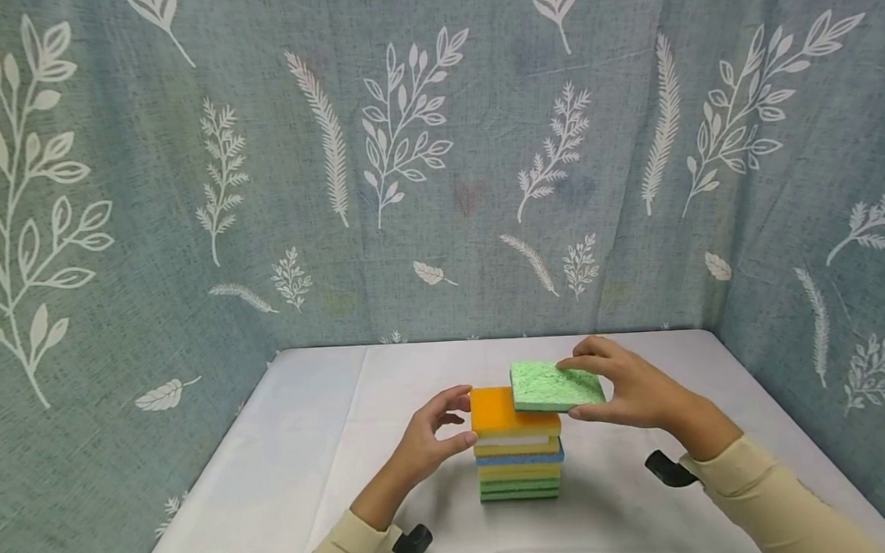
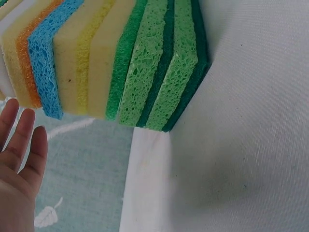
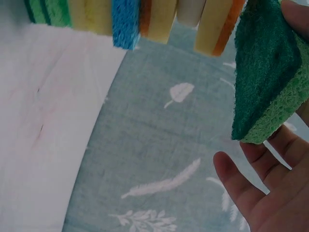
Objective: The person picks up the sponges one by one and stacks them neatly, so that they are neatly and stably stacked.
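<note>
A stack of sponges [image 1: 519,472] stands upright on the white cloth, with an orange-topped sponge [image 1: 490,412] uppermost. Thumb and fingers of my right hand [image 1: 636,383] pinch a green sponge [image 1: 549,385] by its right end; it overlaps the stack's top in the head view. Its dark green scouring side [image 3: 265,67] faces down toward the stack. My left hand [image 1: 436,435] is at the stack's upper left side, thumb and index fingertips right at the orange-topped sponge. Loosely spread fingers [image 2: 38,154] show beside the stack in the left wrist view.
The stack has green sponges [image 2: 149,63] at the bottom, with yellow, blue [image 2: 46,72] and white layers above. A white cloth [image 1: 331,449] covers the table. Leaf-patterned grey-green fabric [image 1: 438,185] surrounds it at the back and sides. Black straps [image 1: 670,469] sit at both wrists.
</note>
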The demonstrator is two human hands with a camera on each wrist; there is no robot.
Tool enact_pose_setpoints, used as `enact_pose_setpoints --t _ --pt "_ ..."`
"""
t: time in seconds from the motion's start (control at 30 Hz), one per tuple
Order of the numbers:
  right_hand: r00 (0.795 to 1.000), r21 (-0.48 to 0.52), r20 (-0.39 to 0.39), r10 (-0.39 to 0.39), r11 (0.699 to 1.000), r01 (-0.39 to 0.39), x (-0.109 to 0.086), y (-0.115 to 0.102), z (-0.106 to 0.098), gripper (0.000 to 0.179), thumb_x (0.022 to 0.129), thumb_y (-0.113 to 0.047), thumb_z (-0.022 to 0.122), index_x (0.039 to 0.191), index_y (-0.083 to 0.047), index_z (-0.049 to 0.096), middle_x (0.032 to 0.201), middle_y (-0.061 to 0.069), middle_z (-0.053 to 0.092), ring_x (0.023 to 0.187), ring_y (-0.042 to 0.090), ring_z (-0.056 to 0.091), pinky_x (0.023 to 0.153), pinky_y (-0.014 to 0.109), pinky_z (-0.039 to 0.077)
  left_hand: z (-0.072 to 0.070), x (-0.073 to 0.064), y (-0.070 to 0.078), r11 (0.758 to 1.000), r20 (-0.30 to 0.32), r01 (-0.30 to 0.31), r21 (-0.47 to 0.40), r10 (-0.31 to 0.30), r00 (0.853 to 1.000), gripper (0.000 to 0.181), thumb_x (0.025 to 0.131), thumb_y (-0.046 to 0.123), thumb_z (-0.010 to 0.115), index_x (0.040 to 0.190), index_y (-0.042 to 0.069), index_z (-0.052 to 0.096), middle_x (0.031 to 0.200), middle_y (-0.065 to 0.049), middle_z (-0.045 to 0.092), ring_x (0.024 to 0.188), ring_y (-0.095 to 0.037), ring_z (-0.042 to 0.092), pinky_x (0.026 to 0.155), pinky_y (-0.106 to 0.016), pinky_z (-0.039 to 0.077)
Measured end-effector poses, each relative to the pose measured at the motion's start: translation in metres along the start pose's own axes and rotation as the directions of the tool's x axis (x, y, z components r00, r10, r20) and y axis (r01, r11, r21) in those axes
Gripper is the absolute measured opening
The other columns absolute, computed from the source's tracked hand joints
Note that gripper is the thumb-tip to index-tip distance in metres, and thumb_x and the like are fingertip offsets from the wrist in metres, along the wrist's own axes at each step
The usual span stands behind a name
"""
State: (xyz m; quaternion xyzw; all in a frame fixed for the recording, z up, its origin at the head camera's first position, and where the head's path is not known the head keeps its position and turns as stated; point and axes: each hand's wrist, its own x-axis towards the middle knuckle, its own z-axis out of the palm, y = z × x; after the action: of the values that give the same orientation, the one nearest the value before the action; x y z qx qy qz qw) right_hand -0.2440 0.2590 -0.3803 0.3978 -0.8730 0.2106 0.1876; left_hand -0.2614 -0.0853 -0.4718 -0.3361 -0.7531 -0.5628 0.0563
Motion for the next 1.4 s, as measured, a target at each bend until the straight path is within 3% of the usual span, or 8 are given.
enact_pose_setpoints --t 0.07,0.3,0.4,0.73,1.4 --pt "1.0 0.011 -0.001 -0.017 1.0 0.017 0.002 -0.002 0.002 0.054 0.08 -0.044 0.079 0.127 -0.021 0.063 0.118 -0.005 0.049 0.102 0.012 0.048 0.08 0.037 0.048 0.0 0.0 0.004 1.0 -0.002 0.005 0.0 -0.005 1.0 0.061 0.086 0.014 0.073 0.142 0.014 0.047 0.122 -0.006 0.06 0.113 -0.03 0.054 0.096 -0.053 0.045" --pt "0.999 0.021 -0.013 -0.049 0.999 0.049 0.009 -0.008 0.01 0.055 0.079 -0.045 0.079 0.126 -0.02 0.064 0.119 -0.006 0.05 0.103 0.011 0.049 0.082 0.037 0.048 -0.003 -0.002 0.037 0.999 0.022 0.019 -0.033 -0.018 1.0 0.059 0.088 0.013 0.071 0.14 0.005 0.047 0.12 -0.012 0.06 0.113 -0.04 0.053 0.096 -0.057 0.043" --pt "0.998 0.035 -0.014 -0.065 0.997 0.065 0.011 -0.01 0.013 0.055 0.08 -0.045 0.079 0.126 -0.019 0.064 0.118 -0.006 0.05 0.101 0.011 0.049 0.082 0.036 0.048 -0.003 -0.003 0.038 0.999 0.024 0.021 -0.045 -0.02 1.0 0.058 0.087 0.011 0.071 0.14 0.005 0.047 0.12 -0.013 0.06 0.112 -0.042 0.053 0.096 -0.057 0.043" --pt "0.996 0.025 -0.021 -0.092 0.995 0.092 0.018 -0.015 0.021 0.055 0.08 -0.048 0.077 0.125 -0.017 0.064 0.117 -0.005 0.05 0.1 0.011 0.048 0.079 0.035 0.048 -0.002 -0.003 0.036 0.999 0.022 0.008 -0.044 -0.007 1.0 0.058 0.087 0.009 0.072 0.14 0.006 0.048 0.12 -0.011 0.061 0.112 -0.027 0.055 0.095 -0.057 0.043" --pt "0.994 0.027 -0.01 -0.107 0.994 0.107 0.033 -0.023 0.033 0.055 0.079 -0.05 0.077 0.123 -0.02 0.066 0.114 -0.007 0.05 0.103 0.009 0.049 0.082 0.034 0.049 -0.003 -0.001 0.039 0.999 0.022 -0.015 -0.052 0.016 1.0 0.057 0.086 0.004 0.071 0.138 0.001 0.048 0.117 -0.015 0.062 0.111 -0.033 0.055 0.092 -0.061 0.043"
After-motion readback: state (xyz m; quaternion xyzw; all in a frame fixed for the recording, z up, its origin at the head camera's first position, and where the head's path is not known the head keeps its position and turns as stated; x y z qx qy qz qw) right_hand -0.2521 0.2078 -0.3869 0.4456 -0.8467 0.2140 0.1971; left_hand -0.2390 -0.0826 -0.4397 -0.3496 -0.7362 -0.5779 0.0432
